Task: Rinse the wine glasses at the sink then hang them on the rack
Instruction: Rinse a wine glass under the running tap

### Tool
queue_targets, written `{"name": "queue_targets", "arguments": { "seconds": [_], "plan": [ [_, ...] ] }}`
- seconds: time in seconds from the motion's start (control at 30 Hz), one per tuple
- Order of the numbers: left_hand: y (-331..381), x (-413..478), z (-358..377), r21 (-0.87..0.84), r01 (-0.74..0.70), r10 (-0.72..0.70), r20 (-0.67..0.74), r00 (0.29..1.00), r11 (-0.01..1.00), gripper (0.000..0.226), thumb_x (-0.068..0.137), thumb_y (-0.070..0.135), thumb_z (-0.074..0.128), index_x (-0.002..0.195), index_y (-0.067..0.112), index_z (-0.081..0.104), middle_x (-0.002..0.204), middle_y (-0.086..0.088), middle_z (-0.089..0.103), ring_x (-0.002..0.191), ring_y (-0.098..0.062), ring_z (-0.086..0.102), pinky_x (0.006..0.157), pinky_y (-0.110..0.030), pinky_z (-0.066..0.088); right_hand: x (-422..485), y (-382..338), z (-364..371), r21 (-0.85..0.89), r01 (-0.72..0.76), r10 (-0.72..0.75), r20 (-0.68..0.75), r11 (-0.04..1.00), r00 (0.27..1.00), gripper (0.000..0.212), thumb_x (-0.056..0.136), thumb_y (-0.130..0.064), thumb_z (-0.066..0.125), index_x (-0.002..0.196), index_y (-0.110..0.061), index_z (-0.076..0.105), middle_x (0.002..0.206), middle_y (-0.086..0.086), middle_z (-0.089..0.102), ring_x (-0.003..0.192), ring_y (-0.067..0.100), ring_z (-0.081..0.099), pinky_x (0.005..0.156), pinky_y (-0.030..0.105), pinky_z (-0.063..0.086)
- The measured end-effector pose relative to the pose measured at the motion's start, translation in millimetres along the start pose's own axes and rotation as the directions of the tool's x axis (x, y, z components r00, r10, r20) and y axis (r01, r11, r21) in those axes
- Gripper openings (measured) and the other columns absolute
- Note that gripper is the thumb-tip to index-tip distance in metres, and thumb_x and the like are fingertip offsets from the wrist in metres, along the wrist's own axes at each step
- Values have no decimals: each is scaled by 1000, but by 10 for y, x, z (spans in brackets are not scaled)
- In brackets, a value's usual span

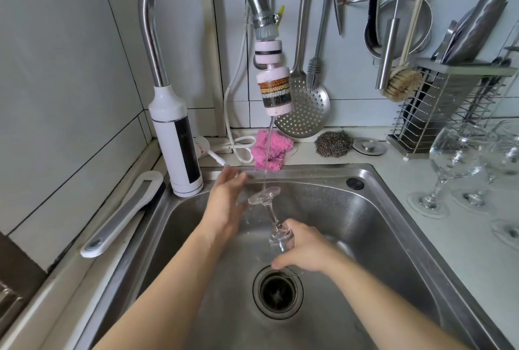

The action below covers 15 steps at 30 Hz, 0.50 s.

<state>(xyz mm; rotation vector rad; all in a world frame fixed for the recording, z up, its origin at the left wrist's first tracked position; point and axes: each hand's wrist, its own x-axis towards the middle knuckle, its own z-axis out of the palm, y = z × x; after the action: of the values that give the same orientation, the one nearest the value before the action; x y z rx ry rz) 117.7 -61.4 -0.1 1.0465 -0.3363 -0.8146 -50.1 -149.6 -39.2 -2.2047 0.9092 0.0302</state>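
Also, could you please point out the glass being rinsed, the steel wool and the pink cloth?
wine glass (pixel 271 213): head view, on its stem.
steel wool (pixel 333 144): head view, its middle.
pink cloth (pixel 280 150): head view, right half.

Pink cloth (pixel 271 150), steel scourer (pixel 333 144), hanging perforated skimmer (pixel 306 110)

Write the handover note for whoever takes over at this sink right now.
Left hand: open, fingers straight against the foot of the wine glass.
Right hand: grips that glass's bowl, foot up, over the drain.
Water from the faucet filter runs onto the foot.
At least two more wine glasses stand upright on the counter, right of the sink.
Done: rinse of this glass under way; nothing visibly hung.
Left: finish the rinse, do the counter glasses if unrinsed, hang all. Glass rack not in view.
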Motion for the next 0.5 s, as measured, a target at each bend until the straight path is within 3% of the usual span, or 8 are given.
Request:
{"name": "queue_targets", "arguments": {
  "seconds": [0.13,0.2,0.33,0.5],
  "plan": [
    [89,8,-73,-82,3,-3,0,1000,997,43,101,9,55,143,15,45,112,-1,70,107,-8,66,95,-44,52,-6,-8,-1,-13,-4,4,8,1000,1000,75,57,-45,88,118,-28,48,97,-8,58,87,11,62,71,32,57],
    [82,1,-71,-61,1,-3,-28,1000,998,46,101,7,54,146,11,45,123,-3,67,107,-9,65,95,-44,51,-9,-14,-5,-11,-6,6,13,1000,1000,76,57,-45,88,120,-29,48,97,-9,57,86,9,61,67,29,56],
    [107,17,-118,-67,-7,8,21,1000,998,62,100,6,54,157,13,31,153,2,49,127,-12,55,103,-50,49,-17,-20,-13,-1,-11,11,19,1000,1000,70,58,-43,88,114,-27,49,97,-9,58,84,8,61,61,25,54],
    [173,7,-162,6,-49,48,130,990,999,74,90,16,61,158,23,34,154,15,50,142,-10,45,115,-55,39,-25,-18,-16,4,-21,21,29,1000,999,71,60,-41,88,118,-26,50,96,-7,60,81,6,60,57,22,52]
  ]
}}
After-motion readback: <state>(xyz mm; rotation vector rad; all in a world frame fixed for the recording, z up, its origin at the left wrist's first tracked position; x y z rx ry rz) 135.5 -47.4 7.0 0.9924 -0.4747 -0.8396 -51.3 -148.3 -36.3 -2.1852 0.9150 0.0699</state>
